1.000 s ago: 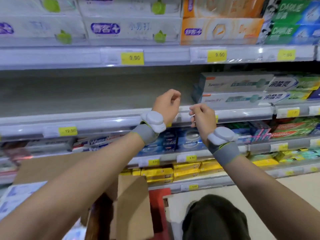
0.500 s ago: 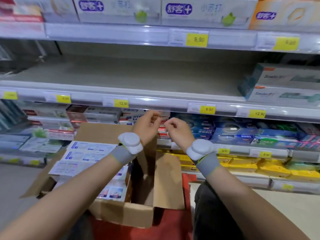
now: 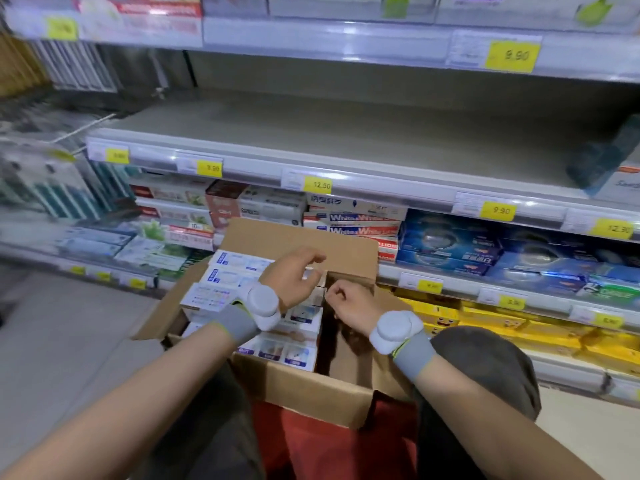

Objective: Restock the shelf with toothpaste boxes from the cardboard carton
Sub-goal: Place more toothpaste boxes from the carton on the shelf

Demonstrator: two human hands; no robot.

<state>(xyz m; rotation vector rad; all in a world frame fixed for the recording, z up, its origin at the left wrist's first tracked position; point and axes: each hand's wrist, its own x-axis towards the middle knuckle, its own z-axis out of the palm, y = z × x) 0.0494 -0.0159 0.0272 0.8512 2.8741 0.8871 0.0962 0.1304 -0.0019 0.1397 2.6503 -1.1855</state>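
Note:
An open cardboard carton (image 3: pixel 311 393) sits in front of me, between my knees. White toothpaste boxes (image 3: pixel 235 282) lie stacked in its left half, and its right half is a dark gap. My left hand (image 3: pixel 294 275) hovers over the right ends of the boxes with loosely curved fingers, and I cannot tell whether it touches them. At the boxes' end faces, over the gap, my right hand (image 3: pixel 346 306) has its fingers curled and nothing shows in it. The long grey shelf (image 3: pixel 346 147) above the carton is bare across most of its width.
A teal-and-white box (image 3: pixel 620 178) lies at the bare shelf's right end. Lower shelves hold blue boxes (image 3: pixel 450 251) and yellow boxes (image 3: pixel 485 320). The carton rests on something red (image 3: pixel 311 445). My right knee (image 3: pixel 485 368) is beside it, and grey floor (image 3: pixel 69 341) lies to the left.
Both hands came down from the shelf's front rail to the carton. My view swung down and left, bringing the carton and its boxes into full sight.

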